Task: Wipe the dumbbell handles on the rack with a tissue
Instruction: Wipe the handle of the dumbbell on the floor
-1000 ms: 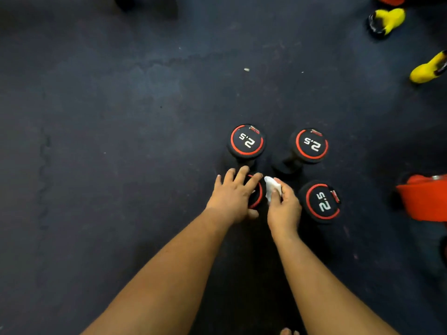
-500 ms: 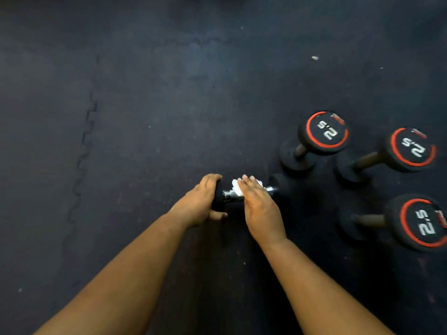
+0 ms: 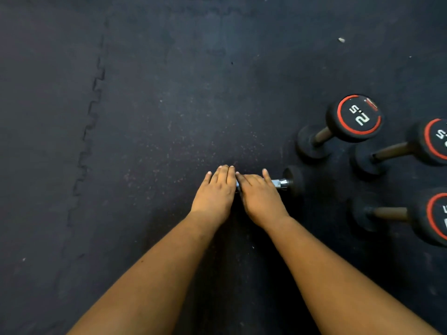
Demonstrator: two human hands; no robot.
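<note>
**One handle under the hands, three dumbbells standing by**

Head view: a black dumbbell with a bright knurled steel handle (image 3: 280, 183) lies on its side on the dark speckled rubber floor mat (image 3: 145, 117). Only the right stretch of its handle and its right-hand head show; the rest is under the hands. The left hand (image 3: 215, 193) lies over the dumbbell's left end with its fingers laid forward, close together. Whether they curl round the hidden head I cannot tell. The right hand (image 3: 260, 195) covers the middle of the handle, fingers stretched over it. The tissue is not visible here, so whether this hand has it pressed beneath the palm cannot be told.

To the right stand three black dumbbells on end, each with a red ring on its top face and a dull brown handle: one at the rear (image 3: 348, 124), one cut by the frame edge (image 3: 406, 148), one nearest (image 3: 411, 213). No hand touches them.

My judgement: the wiping is on the first of four handles, with the exposed steel end not yet covered and three dumbbells left. No rack is in sight.
</note>
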